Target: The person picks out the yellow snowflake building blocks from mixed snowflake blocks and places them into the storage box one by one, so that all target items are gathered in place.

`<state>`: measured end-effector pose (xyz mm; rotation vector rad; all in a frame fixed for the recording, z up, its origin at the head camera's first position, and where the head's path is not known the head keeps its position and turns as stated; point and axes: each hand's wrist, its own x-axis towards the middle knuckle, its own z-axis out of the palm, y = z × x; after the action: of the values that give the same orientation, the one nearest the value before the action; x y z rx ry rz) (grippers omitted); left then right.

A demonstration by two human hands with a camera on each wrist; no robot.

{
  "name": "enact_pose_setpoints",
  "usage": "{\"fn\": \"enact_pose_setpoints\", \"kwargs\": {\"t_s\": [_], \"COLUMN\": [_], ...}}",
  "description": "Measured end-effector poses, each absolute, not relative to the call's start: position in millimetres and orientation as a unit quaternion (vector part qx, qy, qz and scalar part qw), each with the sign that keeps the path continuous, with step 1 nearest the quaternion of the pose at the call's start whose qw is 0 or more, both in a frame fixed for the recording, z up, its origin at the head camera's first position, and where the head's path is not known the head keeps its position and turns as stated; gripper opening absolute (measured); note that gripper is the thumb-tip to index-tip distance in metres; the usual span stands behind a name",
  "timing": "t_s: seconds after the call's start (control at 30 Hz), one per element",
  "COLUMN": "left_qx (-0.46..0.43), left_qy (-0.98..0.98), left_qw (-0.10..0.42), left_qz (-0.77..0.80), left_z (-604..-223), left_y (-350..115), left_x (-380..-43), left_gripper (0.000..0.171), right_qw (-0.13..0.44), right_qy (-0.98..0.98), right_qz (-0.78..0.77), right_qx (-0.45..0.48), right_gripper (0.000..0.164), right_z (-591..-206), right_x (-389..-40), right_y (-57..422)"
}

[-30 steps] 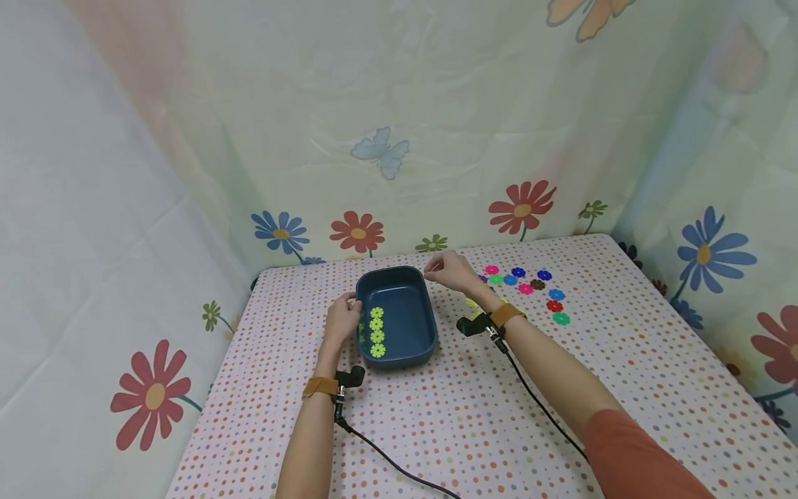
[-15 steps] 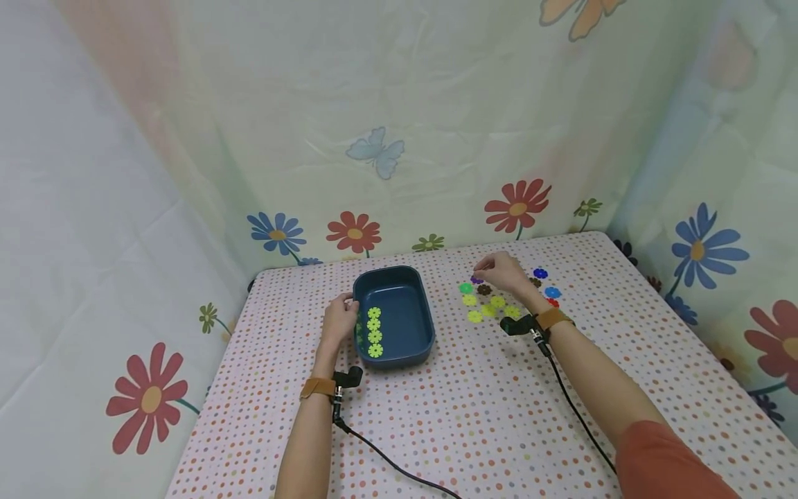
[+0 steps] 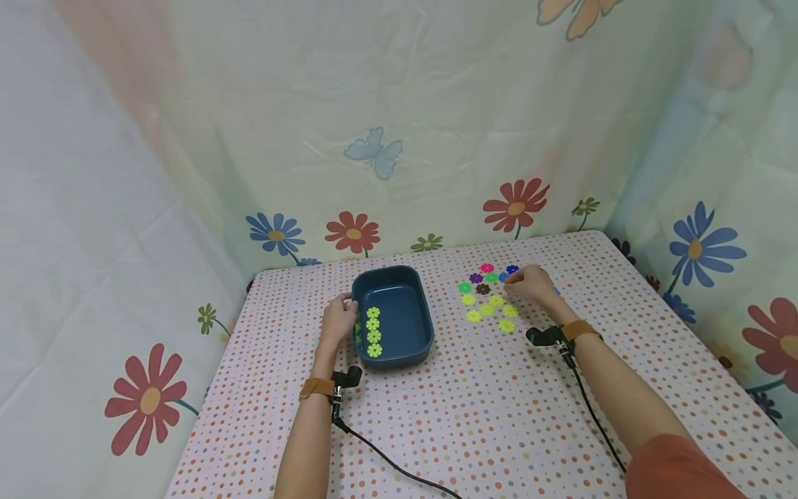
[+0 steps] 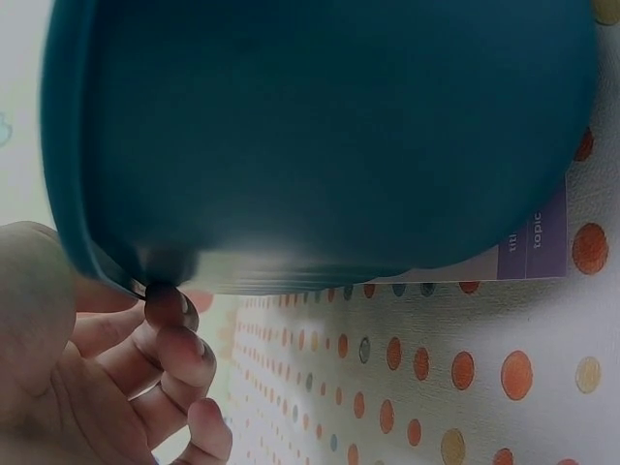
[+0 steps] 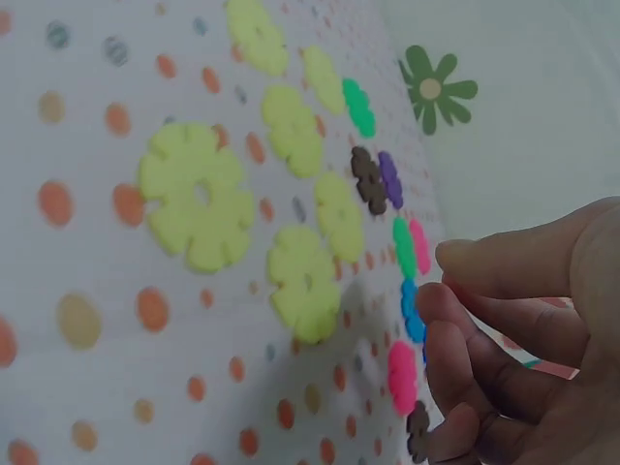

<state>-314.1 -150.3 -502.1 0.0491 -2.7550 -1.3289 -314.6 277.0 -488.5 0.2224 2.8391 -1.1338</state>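
Observation:
My left hand (image 3: 339, 322) holds the left rim of a dark blue rectangular tray (image 3: 404, 322). Its thumb and fingers pinch that rim in the left wrist view. Inside the tray, several yellow-green flower-shaped discs (image 3: 374, 336) form a row along the left side. My right hand (image 3: 532, 285) hovers at the loose plastic flower discs to the tray's right, fingers bent and thumb apart from the fingertips. Nothing shows between them in the right wrist view. Closest to the fingertips there are a blue disc (image 5: 412, 310) and a pink disc (image 5: 402, 378). The hand covers other discs.
Several yellow-green discs (image 3: 488, 310) lie between tray and right hand. Behind them are purple (image 3: 476, 278), brown (image 3: 483, 289), green (image 3: 464, 287) and pink (image 3: 487, 267) discs. A purple-edged printed sheet (image 4: 547, 232) shows by the tray's underside. A curtain (image 3: 299, 173) hangs behind the dotted tabletop.
My right hand has left the tray's far right corner and moved right, over the loose discs. The left hand stays on the tray's rim. The row in the tray looks the same.

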Motion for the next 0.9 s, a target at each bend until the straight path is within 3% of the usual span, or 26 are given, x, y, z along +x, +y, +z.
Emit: {"fn": "enact_pose_setpoints", "kwargs": {"t_s": [0.57, 0.9], "left_qx": [0.009, 0.005], "left_qy": [-0.899, -0.899], "left_qw": [0.036, 0.033], "left_qz": [-0.437, -0.437], "left_z": [-503.6, -503.7], "left_y": [-154.1, -153.0], "left_x": [-315.3, -314.6], "left_gripper": [0.042, 0.042], "right_qw": [0.1, 0.087], "right_qy": [0.93, 0.939], "right_qz": [-0.348, -0.326], "right_qx": [0.059, 0.064], "right_gripper": [0.039, 0.036], "right_z": [-495.5, -501.8], "right_x": [-288.7, -285.1], "right_y": [289.1, 287.1]}}
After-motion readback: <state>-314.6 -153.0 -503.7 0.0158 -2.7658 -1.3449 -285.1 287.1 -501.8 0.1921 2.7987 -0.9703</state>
